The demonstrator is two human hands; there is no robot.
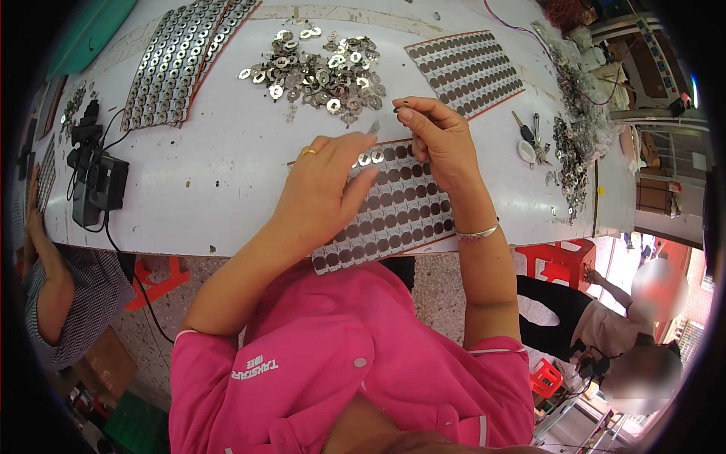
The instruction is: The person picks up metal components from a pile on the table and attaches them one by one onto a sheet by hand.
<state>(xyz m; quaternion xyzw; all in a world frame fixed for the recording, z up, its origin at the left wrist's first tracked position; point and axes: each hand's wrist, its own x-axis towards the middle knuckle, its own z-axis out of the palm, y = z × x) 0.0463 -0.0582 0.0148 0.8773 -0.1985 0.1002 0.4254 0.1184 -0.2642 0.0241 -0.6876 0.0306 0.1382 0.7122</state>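
Observation:
A board with rows of dark round discs (pixel 389 200) lies in front of me at the table's near edge, under both hands. A few shiny silver pieces sit in its far row, beside my left fingers. My left hand (pixel 318 185), with a ring on it, is over the board's left part; its fingertips close on a small metal piece (pixel 374 128). Above the board's far right corner, my right hand (pixel 440 140) pinches a small dark piece (pixel 401 107) between thumb and forefinger. Beyond my hands lies a loose pile of ring-shaped metal pieces (pixel 321 72).
Boards filled with metal pieces (pixel 170 68) lie at the far left, and another dark-disc board (pixel 465 72) at the far right. A black device with a cable (pixel 102 181) stands left. Small tools (pixel 529 136) and scattered parts (pixel 571 163) lie right. Other people sit at both sides.

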